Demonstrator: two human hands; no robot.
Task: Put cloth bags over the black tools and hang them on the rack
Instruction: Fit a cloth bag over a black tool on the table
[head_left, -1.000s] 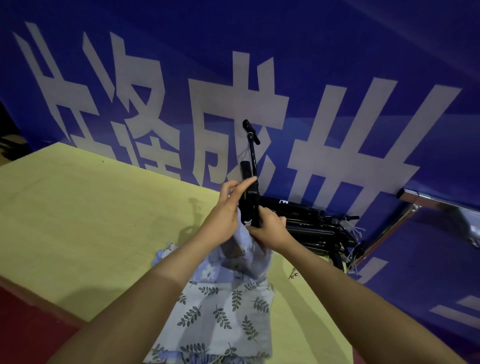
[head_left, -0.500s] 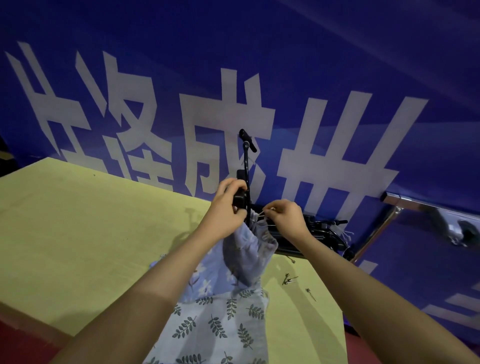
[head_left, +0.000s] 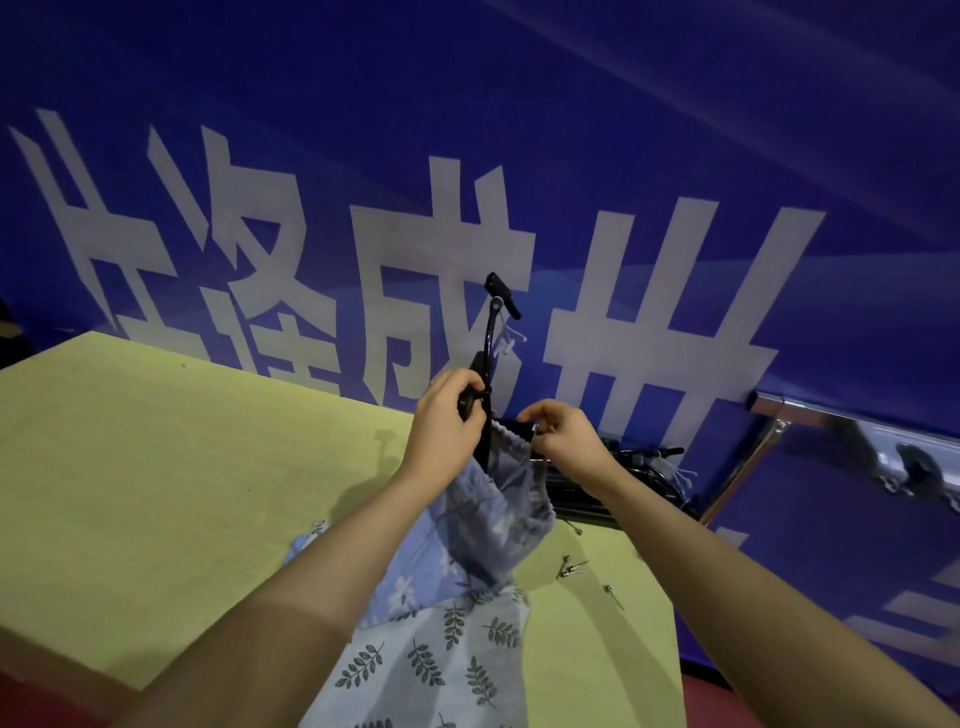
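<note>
Blue banner (head_left: 675, 156) with large white characters fills the background; a yellow-green surface (head_left: 156, 493) sits below it. Landmark: the black tool (head_left: 491, 343), held upright above the far edge of the surface.

Head view only.
- Left hand (head_left: 447, 426) clenched round the tool's lower grip; the thin stem and angled top piece stick up free above it.
- Right hand (head_left: 558, 434), just right of the tool, pinches the gathered drawstring rim of the blue cloth bag (head_left: 498, 509). The bag hangs below both hands, covering the tool's lower part.
- More cloth with a leaf print (head_left: 431, 665) lies on the surface below the tool.
- Pile of black tools (head_left: 623, 478) right of the held one, against the banner.
- Small metal clips (head_left: 569, 566) lie loose on the surface, lower right of the tool.
- Metal rack rail (head_left: 831, 431) far right of the tool.

Risks, as judged:
- Bag rim may snag on the grip or on the left fingers and stop short, leaving the stem exposed.
- A one-sided pull could bunch the cloth or tilt the tool.
- Hanging cloth could drag the clips off the surface.
</note>
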